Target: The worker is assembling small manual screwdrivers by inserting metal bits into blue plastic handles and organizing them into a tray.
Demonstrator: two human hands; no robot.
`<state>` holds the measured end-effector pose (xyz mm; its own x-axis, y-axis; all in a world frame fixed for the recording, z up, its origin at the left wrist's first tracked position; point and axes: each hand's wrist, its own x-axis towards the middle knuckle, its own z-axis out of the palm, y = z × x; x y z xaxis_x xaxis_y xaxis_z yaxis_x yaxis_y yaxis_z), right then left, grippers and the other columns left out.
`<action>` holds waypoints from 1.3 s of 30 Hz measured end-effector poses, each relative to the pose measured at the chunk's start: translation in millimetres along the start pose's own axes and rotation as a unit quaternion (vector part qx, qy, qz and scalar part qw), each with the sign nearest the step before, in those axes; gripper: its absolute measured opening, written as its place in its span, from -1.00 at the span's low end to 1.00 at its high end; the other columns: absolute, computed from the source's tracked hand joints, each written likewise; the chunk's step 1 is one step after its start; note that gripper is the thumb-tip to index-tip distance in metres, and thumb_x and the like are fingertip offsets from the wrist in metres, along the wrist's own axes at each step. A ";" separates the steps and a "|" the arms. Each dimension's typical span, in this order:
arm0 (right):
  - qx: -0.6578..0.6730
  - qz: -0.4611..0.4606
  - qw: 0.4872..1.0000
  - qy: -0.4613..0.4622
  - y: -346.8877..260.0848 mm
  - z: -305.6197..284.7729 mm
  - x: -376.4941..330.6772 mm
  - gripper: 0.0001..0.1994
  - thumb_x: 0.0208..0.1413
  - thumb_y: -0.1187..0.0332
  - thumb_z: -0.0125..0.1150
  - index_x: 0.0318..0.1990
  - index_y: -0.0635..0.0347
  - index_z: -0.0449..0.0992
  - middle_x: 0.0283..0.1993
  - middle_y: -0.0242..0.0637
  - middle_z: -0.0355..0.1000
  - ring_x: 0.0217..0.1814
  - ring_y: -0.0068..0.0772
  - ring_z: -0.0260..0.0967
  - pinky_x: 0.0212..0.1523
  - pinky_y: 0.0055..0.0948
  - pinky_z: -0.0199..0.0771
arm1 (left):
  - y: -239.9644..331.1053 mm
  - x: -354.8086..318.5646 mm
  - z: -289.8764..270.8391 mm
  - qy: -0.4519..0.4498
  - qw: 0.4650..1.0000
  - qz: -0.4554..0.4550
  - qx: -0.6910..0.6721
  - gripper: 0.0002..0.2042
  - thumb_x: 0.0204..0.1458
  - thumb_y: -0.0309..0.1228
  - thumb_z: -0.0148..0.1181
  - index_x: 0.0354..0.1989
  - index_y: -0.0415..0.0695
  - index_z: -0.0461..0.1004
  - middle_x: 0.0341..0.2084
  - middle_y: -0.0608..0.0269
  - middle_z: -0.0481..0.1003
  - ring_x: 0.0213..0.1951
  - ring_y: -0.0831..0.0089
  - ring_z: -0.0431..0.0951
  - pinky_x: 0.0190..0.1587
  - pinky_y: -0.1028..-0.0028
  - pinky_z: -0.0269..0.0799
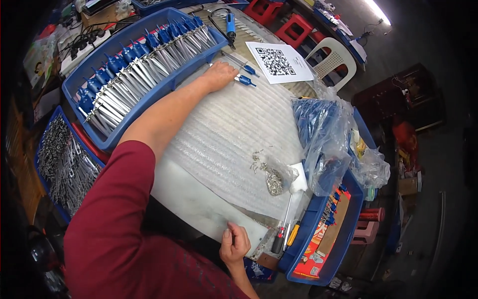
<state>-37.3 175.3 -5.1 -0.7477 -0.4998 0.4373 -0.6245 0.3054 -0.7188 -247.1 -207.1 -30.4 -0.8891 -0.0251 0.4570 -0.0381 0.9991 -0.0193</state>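
My left hand (221, 75) reaches to the far side of the padded bench. Its fingers are closed around a metal rod with a blue end (245, 80); the blue end sticks out to the right. Just beyond it lies a similar blue-ended rod (248, 68). Close to my left arm, a large blue tray (172, 79) holds many silver rods with blue ends, lined up in a row. My right hand (235, 244) is at the bench's near edge, fingers curled in, nothing visible in them. A clear bag of small metal pieces (274, 182) lies mid-bench, with some spilled beside it.
A blue bin (50, 149) of thin metal parts stands at left. Screwdrivers (279, 239) lie by the right blue tray (286, 264). Clear plastic bags (323, 134) heap on the bench's right side. Beyond are a printed sheet (298, 74), a blue electric screwdriver (230, 25) and red stools (295, 31).
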 end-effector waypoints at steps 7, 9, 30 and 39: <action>0.016 0.018 1.000 -0.010 -2.3 -4.2 -0.8 -0.85 -0.09 0.56 0.07 -0.30 0.38 0.44 -0.52 -0.12 0.35 -0.58 -0.24 0.30 -0.57 -0.44 0.29 | -3.5 19.5 9.8 -0.018 1.000 0.008 0.023 -0.81 -0.07 -0.46 -0.09 -0.26 -0.14 0.35 -0.41 0.18 0.41 -0.18 0.27 0.38 -0.10 0.29 0.21; 0.005 0.023 1.000 -0.016 -2.8 -5.0 -0.9 -0.86 -0.10 0.57 0.08 -0.32 0.37 0.44 -0.52 -0.12 0.36 -0.58 -0.23 0.31 -0.56 -0.44 0.30 | -8.2 22.8 7.1 -0.035 0.999 0.008 0.028 -0.81 -0.07 -0.46 -0.09 -0.26 -0.14 0.35 -0.39 0.17 0.41 -0.17 0.28 0.38 -0.09 0.29 0.21; 0.015 0.033 0.999 -0.002 -3.0 -3.8 -0.9 -0.88 -0.10 0.56 0.07 -0.35 0.38 0.45 -0.51 -0.10 0.38 -0.55 -0.22 0.34 -0.53 -0.44 0.33 | 1.2 31.2 9.8 -0.017 0.988 -0.009 0.150 -0.83 -0.08 -0.46 -0.07 -0.33 -0.13 0.44 -0.39 0.30 0.42 -0.16 0.40 0.34 -0.21 0.31 0.22; 0.035 0.048 0.998 0.007 -0.3 0.0 -3.3 -0.88 -0.04 0.53 0.03 -0.35 0.39 0.43 -0.50 -0.16 0.36 -0.53 -0.39 0.27 -0.49 -0.53 0.26 | 39.6 5.1 -9.2 0.026 0.996 -0.086 0.001 -0.83 -0.08 -0.45 -0.10 -0.29 -0.11 0.35 -0.28 0.21 0.33 -0.14 0.29 0.30 -0.18 0.16 0.20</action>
<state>-34.7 176.8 -6.3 -0.8067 -0.4594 0.3718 -0.5332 0.2944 -0.7931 -248.9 -167.3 -20.7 -0.8442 -0.1949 0.4993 -0.1897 0.9799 0.0617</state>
